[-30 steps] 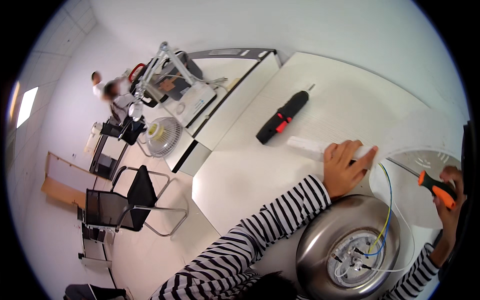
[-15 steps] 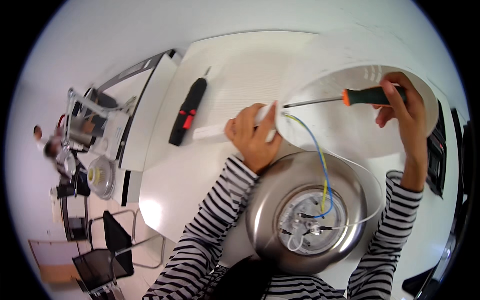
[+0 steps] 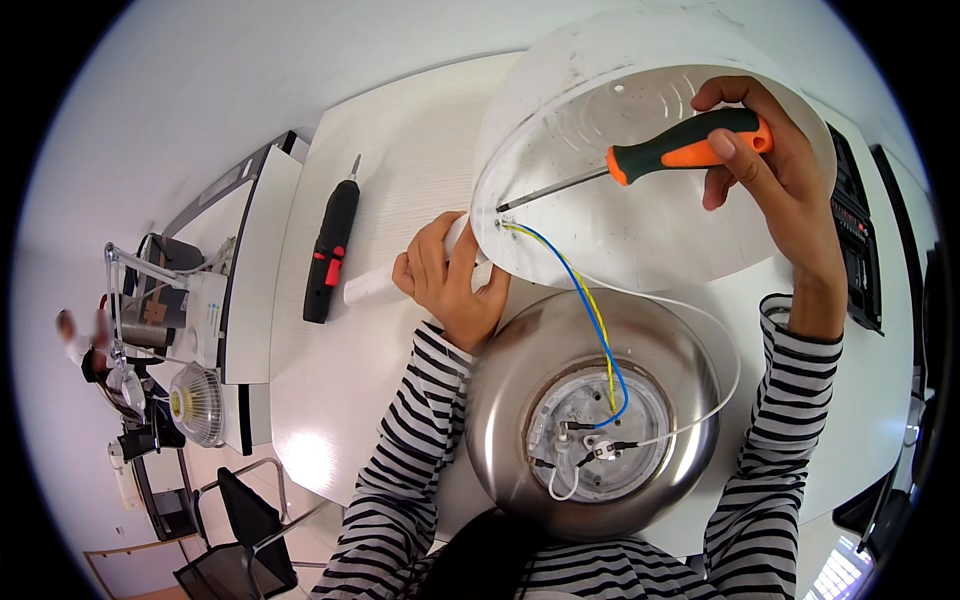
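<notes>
My right hand [image 3: 775, 180] grips a screwdriver [image 3: 690, 150] with a dark green and orange handle. Its tip meets the inner wall of a white bowl-shaped shell [image 3: 640, 240], close to where the wires pass through. The shell lies tipped, its opening toward me. From its outer left side sticks a white handle [image 3: 372, 288], around which my left hand [image 3: 450, 285] is closed. Blue and yellow-green wires [image 3: 590, 310] run from the shell to the underside of an upturned steel pot [image 3: 500, 420] in front of me. A white wire loops on the right.
A black and red electric screwdriver [image 3: 330, 245] lies on the white table [image 3: 310, 400] at the left. An open black tool case [image 3: 855, 235] is at the right edge. Beyond the table are a side desk with a lamp [image 3: 150, 260], a black chair [image 3: 250, 530] and blurred people.
The shell has tilted up so more of its inside shows, and the screwdriver's handle has turned, showing more orange. The whole scene has shifted somewhat left in view.
</notes>
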